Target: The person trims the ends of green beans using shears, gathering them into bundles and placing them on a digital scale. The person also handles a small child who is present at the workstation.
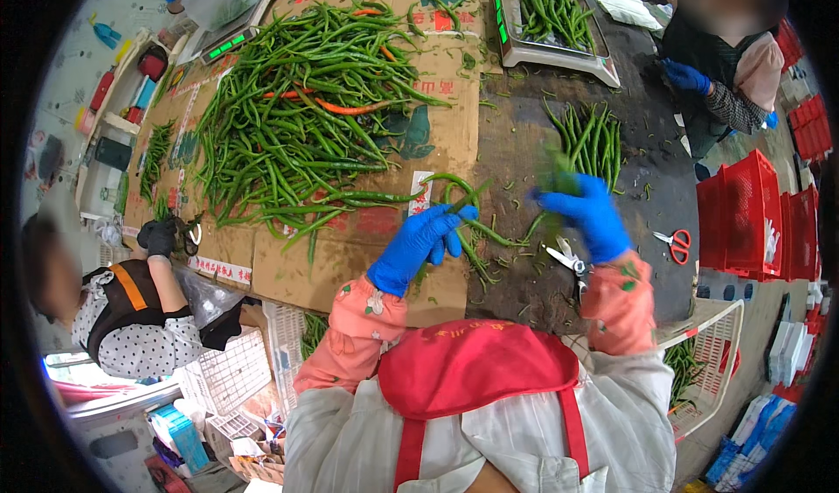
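Note:
My left hand [414,249], in a blue glove, pinches a green chili pepper [469,198] between thumb and fingers at the cardboard's right edge. Several curled chilies [488,231] lie just right of it. My right hand [590,219], also blue-gloved, is blurred by motion. It holds something green and long [558,165], likely a chili; how many is unclear. Beyond it, a bunch of aligned green chilies [595,139] rests on the dark table surface [524,132]. Metal scissors [565,257] lie beside my right wrist, partly hidden. Left of centre spreads a large heap of chilies [308,113], a few of them red.
A scale [570,60] bearing chilies stands at the far right, another scale [226,47] at the far left. Red-handled scissors [680,247] lie near the right edge. Red crates [737,211] and a white basket [714,375] flank the table. Co-workers stand left and right.

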